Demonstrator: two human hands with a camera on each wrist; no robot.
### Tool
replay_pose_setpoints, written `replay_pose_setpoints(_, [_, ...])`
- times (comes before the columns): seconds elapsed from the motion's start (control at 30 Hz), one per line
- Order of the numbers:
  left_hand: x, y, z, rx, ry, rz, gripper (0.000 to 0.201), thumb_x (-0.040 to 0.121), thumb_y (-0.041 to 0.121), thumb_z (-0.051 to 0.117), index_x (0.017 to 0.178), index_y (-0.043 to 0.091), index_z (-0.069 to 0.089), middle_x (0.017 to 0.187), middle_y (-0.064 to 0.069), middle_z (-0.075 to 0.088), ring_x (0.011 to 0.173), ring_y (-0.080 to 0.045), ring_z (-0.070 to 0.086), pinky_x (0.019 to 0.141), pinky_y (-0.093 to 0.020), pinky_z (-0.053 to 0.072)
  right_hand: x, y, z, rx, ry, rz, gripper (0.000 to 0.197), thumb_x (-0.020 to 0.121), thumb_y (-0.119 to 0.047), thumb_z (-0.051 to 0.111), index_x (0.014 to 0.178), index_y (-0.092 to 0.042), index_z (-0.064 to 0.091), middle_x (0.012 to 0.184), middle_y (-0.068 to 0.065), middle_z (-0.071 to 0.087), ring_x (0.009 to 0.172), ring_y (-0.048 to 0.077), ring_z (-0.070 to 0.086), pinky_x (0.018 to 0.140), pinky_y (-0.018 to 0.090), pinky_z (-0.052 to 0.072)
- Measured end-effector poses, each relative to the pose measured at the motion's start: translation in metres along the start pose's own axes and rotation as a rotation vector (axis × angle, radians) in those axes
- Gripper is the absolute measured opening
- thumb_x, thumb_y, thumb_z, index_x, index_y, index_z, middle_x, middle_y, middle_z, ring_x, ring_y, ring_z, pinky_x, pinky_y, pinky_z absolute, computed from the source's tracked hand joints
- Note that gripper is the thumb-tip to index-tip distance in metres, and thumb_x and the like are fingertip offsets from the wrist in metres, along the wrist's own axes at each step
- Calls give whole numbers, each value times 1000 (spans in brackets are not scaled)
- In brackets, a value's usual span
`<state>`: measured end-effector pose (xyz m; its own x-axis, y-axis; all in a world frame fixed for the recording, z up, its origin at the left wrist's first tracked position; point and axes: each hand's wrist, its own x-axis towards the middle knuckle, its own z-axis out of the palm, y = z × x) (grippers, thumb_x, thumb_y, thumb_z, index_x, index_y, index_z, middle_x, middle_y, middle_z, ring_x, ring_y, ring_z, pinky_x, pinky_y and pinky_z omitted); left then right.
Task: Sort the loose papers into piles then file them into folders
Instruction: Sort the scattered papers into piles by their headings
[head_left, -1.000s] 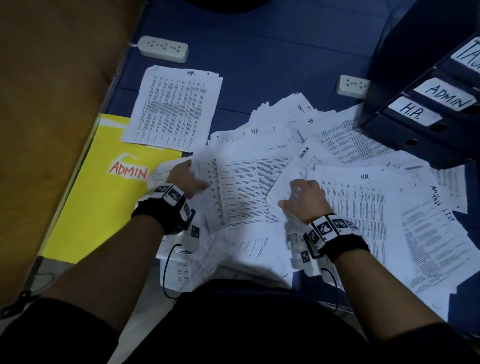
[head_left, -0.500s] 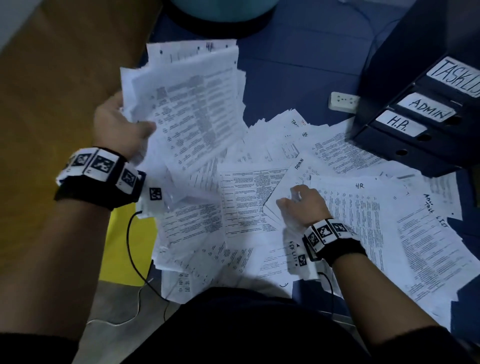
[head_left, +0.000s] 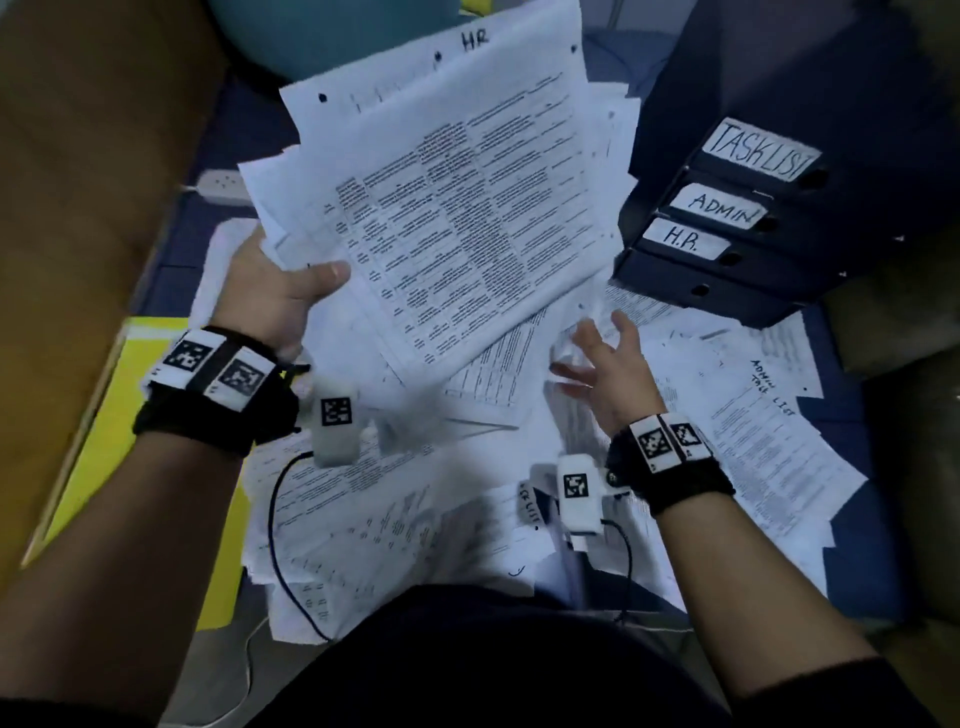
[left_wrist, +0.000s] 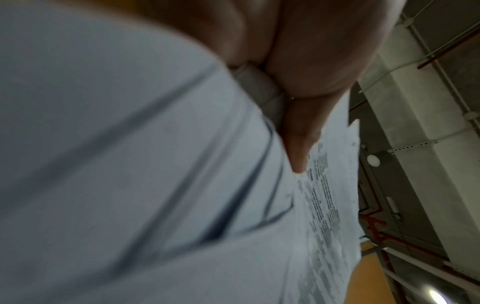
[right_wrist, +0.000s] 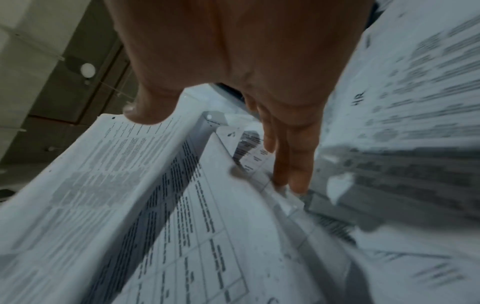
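Papers (head_left: 763, 431) lie scattered over the blue floor in front of the person, mostly unsorted. The left hand (head_left: 275, 291) grips a lifted bundle (head_left: 447, 208) whose top sheet is marked HR, thumb over its edge. The right hand (head_left: 602, 374) hovers with fingers spread just above the heap, holding nothing. The labelled folders (head_left: 727, 223) stand closed at the right, so I judge that filing has not started.
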<state>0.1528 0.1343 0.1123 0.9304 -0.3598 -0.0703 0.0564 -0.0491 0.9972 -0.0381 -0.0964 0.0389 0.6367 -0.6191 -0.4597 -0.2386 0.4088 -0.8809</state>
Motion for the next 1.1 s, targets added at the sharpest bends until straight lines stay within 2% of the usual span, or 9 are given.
replay_pose_setpoints(0.33, [5,5,47,-190,-175,-82,53,80,3,70,129,1,51,124,-20,61,106,-31,65,80,-41,57,-6,19,-76,7,154,13,36,99,-52,42,117,-23,53,109,-1,66,92,23,65,77,38,53])
replay_pose_setpoints(0.47, [-10,-43,75,195,-28,-134,44,79,4,73,120,5,56,100,-2,69,83,-14,68,73,-25,57,-7,12,-100,132,251,48,51,88,-49,65,121,-10,60,108,7,72,96,26,71,76,42,58])
replay_pose_setpoints(0.57, [-23,-100,93,565,-255,-288,71,77,15,78,137,7,41,130,-19,56,119,-36,55,96,-40,46,-1,22,-122,-334,342,176,64,82,-34,75,122,7,48,92,18,64,86,31,64,65,32,49])
replay_pose_setpoints(0.63, [-30,-130,94,744,-349,-336,92,75,20,80,148,12,24,150,-15,35,136,-32,37,106,-39,33,2,37,-135,-460,421,263,59,88,-16,69,134,8,41,111,21,62,99,33,62,80,38,52])
replay_pose_setpoints(0.7, [-38,-147,85,805,-298,-327,103,73,26,80,151,16,15,155,-11,25,139,-31,29,111,-42,29,0,47,-144,-497,453,277,51,88,-9,66,134,3,47,125,17,61,108,31,61,87,35,50])
replay_pose_setpoints(0.83, [-46,-162,39,998,-2,-362,98,74,30,79,151,16,20,152,-13,30,139,-34,27,112,-48,25,-2,43,-137,-554,513,132,60,88,-18,68,138,-5,38,133,16,52,99,27,56,73,29,45])
replay_pose_setpoints(0.9, [-57,-166,9,1134,46,-462,95,76,34,77,150,13,21,152,-17,27,141,-35,22,113,-46,21,-3,35,-123,-772,556,-23,71,86,-24,70,144,-10,32,151,13,32,118,31,45,91,41,46])
replay_pose_setpoints(0.97, [-72,-174,-23,1227,98,-631,97,74,40,77,148,14,20,151,-21,23,139,-39,20,111,-48,22,-1,35,-106,-1028,516,-179,74,83,-31,70,144,-13,32,157,11,21,135,36,30,111,52,26])
replay_pose_setpoints(1.1, [-97,-182,-72,1149,260,-841,104,71,38,81,149,13,16,152,-25,13,138,-47,16,107,-60,22,3,37,-64,-1246,384,-370,52,86,-38,60,133,-17,51,156,9,25,139,34,24,113,57,9])
